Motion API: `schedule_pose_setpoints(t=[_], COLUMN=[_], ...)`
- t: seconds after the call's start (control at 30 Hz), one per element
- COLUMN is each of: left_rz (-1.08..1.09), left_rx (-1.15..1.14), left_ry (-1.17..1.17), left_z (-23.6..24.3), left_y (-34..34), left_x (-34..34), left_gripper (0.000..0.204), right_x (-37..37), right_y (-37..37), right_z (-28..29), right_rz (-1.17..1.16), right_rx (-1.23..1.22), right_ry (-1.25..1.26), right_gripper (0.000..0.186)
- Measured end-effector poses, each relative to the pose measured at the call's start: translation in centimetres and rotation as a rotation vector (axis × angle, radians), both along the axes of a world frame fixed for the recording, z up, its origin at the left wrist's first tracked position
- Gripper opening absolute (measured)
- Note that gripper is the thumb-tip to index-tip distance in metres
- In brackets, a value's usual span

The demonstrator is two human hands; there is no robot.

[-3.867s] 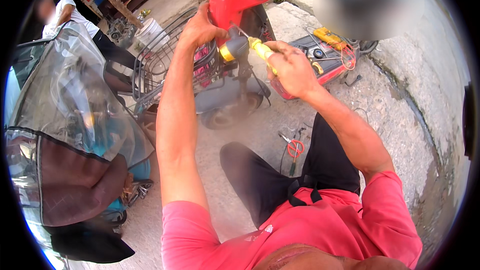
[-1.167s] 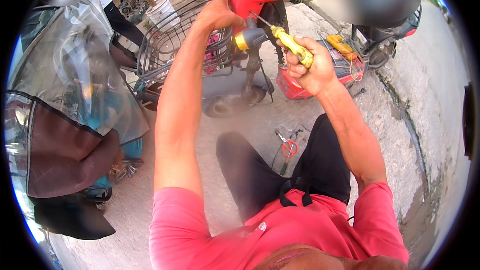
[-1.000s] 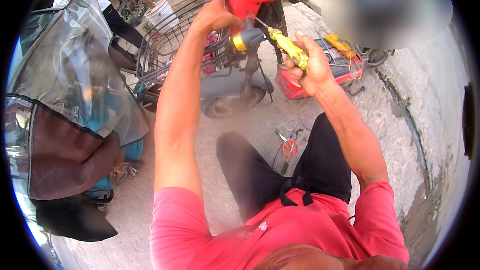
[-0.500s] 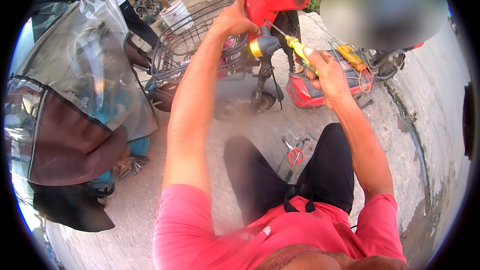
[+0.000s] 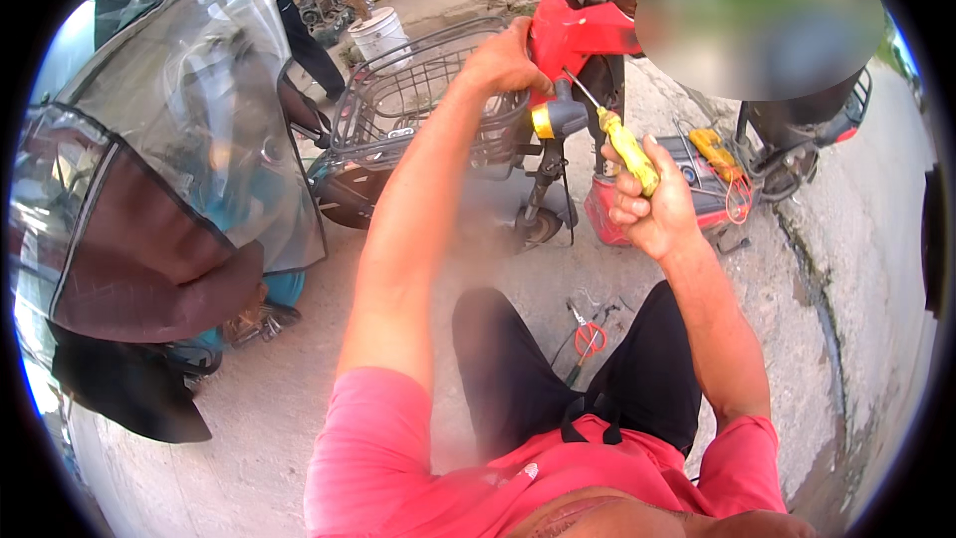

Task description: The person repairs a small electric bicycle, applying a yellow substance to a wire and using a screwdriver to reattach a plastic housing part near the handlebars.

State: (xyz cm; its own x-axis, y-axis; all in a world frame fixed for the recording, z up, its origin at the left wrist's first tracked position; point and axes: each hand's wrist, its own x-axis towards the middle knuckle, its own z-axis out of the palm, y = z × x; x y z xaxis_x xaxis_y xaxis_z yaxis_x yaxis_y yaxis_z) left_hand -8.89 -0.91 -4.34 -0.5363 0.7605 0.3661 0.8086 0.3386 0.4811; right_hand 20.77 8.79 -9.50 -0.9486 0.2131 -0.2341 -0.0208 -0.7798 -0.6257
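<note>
Yellow screwdriver (image 5: 627, 151) gripped in right hand (image 5: 660, 207), could skid if tilted, tip contact unclear; left hand (image 5: 504, 61) clasps red housing's (image 5: 568, 32) left side.

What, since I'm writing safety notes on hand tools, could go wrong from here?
The yellow-handled screwdriver in the right hand has its tip at the red cover, close to the left hand; if it slipped, it might jab that hand.
A slip could also scratch the cover.
The red-handled tool lies on the ground between the person's legs, where it might be trodden on.
</note>
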Motion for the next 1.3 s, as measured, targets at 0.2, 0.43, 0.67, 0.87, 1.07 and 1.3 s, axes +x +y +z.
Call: schedule_pose_setpoints(t=[0.2,0.43,0.67,0.87,1.07,1.3], left_rz=[0.062,0.077,0.042,0.05,0.054,0.061], left_rx=[-0.061,-0.084,-0.03,-0.047,-0.053,-0.071], left_ry=[-0.049,-0.086,-0.131,-0.11,-0.1,-0.088], left_z=[1.3,2.4,1.6,1.7,1.5,1.4], left_y=[0.3,-0.3,-0.2,0.0,-0.1,0.1], left_x=[2.3,3.2,2.6,2.4,2.8,2.4], left_gripper=[0.109,0.107,0.109,0.111,0.105,0.103], right_x=[0.2,-0.3,-0.1,0.0,0.0,-0.2], right_y=[0.4,0.2,1.3,0.2,-0.4,2.1], right_z=[-0.6,-1.3,0.4,1.1,-0.1,0.4], right_rz=[-0.422,-0.42,-0.009,-0.277,-0.46,-0.045], right_rx=[1.275,1.592,0.146,0.877,1.675,-0.054], right_ry=[-0.122,-0.031,0.004,-0.116,-0.023,0.074], right_gripper=[0.05,0.043,0.046,0.045,0.051,0.035])
